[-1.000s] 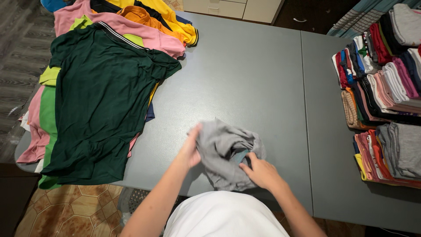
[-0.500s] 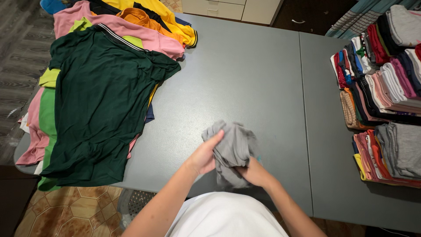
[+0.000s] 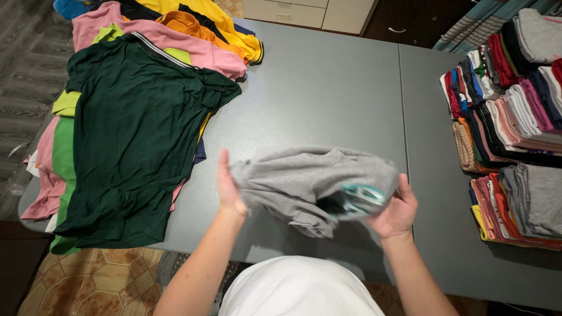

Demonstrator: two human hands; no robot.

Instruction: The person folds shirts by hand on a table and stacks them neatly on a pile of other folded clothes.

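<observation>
- Grey garment (image 3: 304,178) is held stretched between two hands above the near part of the grey table (image 3: 328,99), with its lower folds hanging loose and a teal patch shown near its right end.
- At the far left, a pile of unfolded shirts (image 3: 175,41) is spread over the table's left end, some of it hanging past the edge.
- A dark green T-shirt (image 3: 129,134) is laid flat on top of that pile, with pink, light green, yellow and orange cloth seen beneath and beyond it.
- The left hand (image 3: 229,190) is placed at the garment's left end; its fingers are closed on the cloth edge, and the thumb is seen raised beside it.
- The garment's middle is sagged a little and is bunched into creases between the two grips.
- The right hand (image 3: 397,209) is set at the garment's right end, palm turned inward, fingers curled round the fabric just beside the teal patch.
- A white top (image 3: 298,289) is worn by the person and is seen at the bottom edge.
- At the far right, stacks of folded clothes (image 3: 509,117) in many colours are ranged on the table, well apart from the held garment.
</observation>
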